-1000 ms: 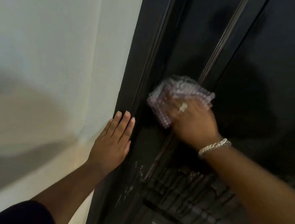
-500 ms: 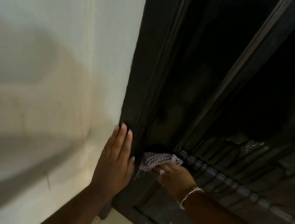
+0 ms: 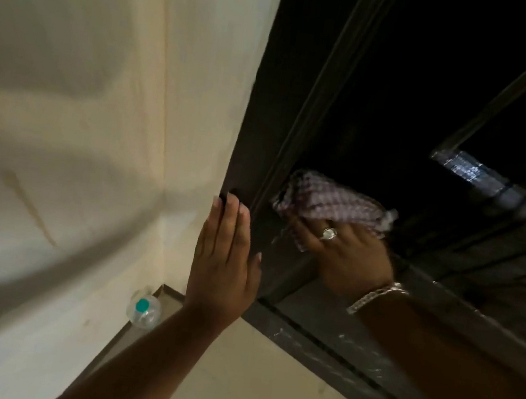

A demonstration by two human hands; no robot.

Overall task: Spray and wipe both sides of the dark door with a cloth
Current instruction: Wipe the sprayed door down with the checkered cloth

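The dark door [image 3: 422, 86] is filling the right side of your view, its lower panel reaching down to the floor [image 3: 262, 385]. You are pressing the checked cloth [image 3: 329, 202] against the door's lower part, just right of its vertical moulding. Your right hand [image 3: 348, 255] is lying over the cloth with its fingers [image 3: 309, 236] curled on the fabric, wearing a ring [image 3: 329, 233] and a bracelet [image 3: 376, 296]. Your left hand [image 3: 222, 261] is resting flat on the door's left edge, fingers straight and together, holding nothing. Beside that edge the cream wall [image 3: 98, 108] is running down to the floor, where a clear bottle with a teal cap [image 3: 143, 309] is standing near the corner.
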